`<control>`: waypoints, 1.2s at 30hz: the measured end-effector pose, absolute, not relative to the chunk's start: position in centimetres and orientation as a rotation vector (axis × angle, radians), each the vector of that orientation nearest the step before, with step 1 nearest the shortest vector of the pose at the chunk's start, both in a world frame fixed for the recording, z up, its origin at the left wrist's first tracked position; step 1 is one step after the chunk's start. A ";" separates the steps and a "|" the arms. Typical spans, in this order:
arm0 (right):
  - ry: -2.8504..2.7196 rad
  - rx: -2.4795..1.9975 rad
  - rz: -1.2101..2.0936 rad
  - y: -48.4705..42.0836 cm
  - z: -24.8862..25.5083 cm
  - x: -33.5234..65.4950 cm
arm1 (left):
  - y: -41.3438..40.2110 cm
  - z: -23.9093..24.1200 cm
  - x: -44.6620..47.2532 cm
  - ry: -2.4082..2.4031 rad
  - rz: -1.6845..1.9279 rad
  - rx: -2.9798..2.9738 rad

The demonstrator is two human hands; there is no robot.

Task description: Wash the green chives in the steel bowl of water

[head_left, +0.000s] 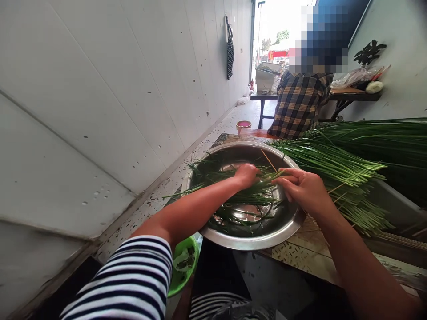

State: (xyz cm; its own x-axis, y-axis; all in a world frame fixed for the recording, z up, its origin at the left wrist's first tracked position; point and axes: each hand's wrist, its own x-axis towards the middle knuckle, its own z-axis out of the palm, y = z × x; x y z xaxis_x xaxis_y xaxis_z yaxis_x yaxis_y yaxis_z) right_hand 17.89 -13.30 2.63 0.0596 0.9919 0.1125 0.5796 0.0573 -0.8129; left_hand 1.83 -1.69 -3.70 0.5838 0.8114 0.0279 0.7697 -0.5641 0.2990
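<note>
stalks [253, 195] are pinched by left hand [247, 174] and right hand [303, 186] over the bowl [250, 242]; few are laid inside, and the large right pile [333, 164] is judged undone.

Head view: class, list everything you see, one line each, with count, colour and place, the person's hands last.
steel basin: one, silver, on the table before the person.
loose chives: a handful, green, lying across the basin.
chive pile: one large heap, green, right of the basin.
green bowl: one, below the basin, by the left sleeve.
pink bucket: one, on the floor beyond.
checked cloth: one, black and white, hanging on the wall.
other person: one, plaid shirt, at the far table.
left hand: one, closed on the loose chives in the basin.
right hand: one, fingers pinching the loose chives near the basin's right rim.
</note>
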 end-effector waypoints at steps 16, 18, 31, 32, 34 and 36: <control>-1.688 -1.676 0.443 -12.6 1.2 18.3 | -1.6 -0.5 1.5 0.946 1.039 1.167; -1.662 -1.645 0.444 -12.6 0.9 18.4 | -1.5 -0.5 1.5 0.924 1.033 1.185; -1.640 -1.639 0.472 -12.7 1.3 18.3 | -1.9 0.1 1.7 0.905 1.049 1.177; -1.641 -1.634 0.470 -12.7 1.2 18.3 | -1.9 0.1 1.6 0.903 1.048 1.175; -1.644 -1.628 0.460 -12.6 1.1 18.3 | -1.8 -0.1 1.6 0.898 1.048 1.173; -1.648 -1.634 0.452 -12.5 1.0 18.3 | -1.7 -0.2 1.6 0.890 1.049 1.180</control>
State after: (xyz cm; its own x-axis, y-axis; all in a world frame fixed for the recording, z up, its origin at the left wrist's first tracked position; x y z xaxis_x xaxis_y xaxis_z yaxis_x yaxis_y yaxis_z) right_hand 18.31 -12.54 1.00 0.1055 0.9591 0.2628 0.6907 0.1195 -0.7132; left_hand 1.63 -1.68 -0.18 0.2857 0.9583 -0.0100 -0.1655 0.0596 0.9844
